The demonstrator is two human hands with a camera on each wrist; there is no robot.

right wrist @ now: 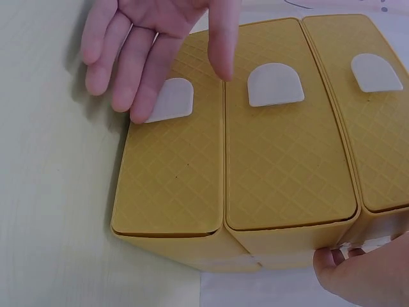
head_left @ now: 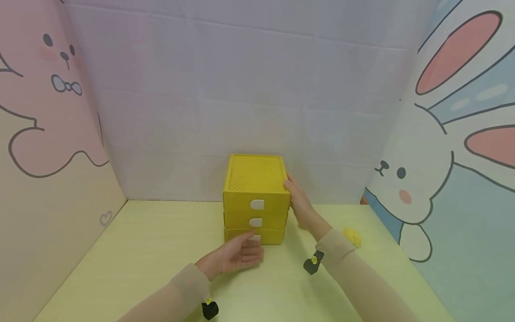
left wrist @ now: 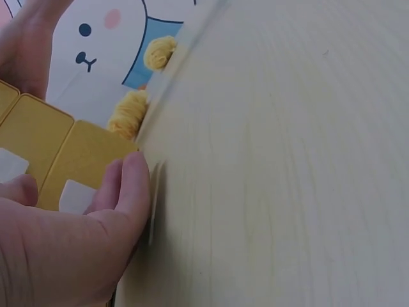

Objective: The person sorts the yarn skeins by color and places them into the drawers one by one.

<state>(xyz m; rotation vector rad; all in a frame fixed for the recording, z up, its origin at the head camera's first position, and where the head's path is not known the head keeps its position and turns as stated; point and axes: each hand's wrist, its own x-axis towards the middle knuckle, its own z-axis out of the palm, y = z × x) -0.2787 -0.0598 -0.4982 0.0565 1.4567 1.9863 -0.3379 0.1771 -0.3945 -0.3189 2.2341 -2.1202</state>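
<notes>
A yellow three-drawer box (head_left: pixel 257 174) stands against the back wall, its drawers closed and each fitted with a white rounded handle. In front of the bottom drawer (right wrist: pixel 172 179) is my left hand (head_left: pixel 241 255), palm turned toward the box, fingers extended and slightly bent. Its fingertips overlap the lowest handle (right wrist: pixel 176 99) in the right wrist view; whether they touch it I cannot tell. My right hand (head_left: pixel 301 203) rests on the box's right side, with the thumb at the top edge. Part of its fingers is hidden behind that side.
A fluffy yellow bundle (head_left: pixel 352 237) lies to the right of the box. Another yellow bundle (left wrist: pixel 129 115) shows nearer the box in the left wrist view. White cloth (head_left: pixel 253 89) hangs behind, and cartoon-printed panels (head_left: pixel 418 179) flank the pale table (head_left: pixel 161 232).
</notes>
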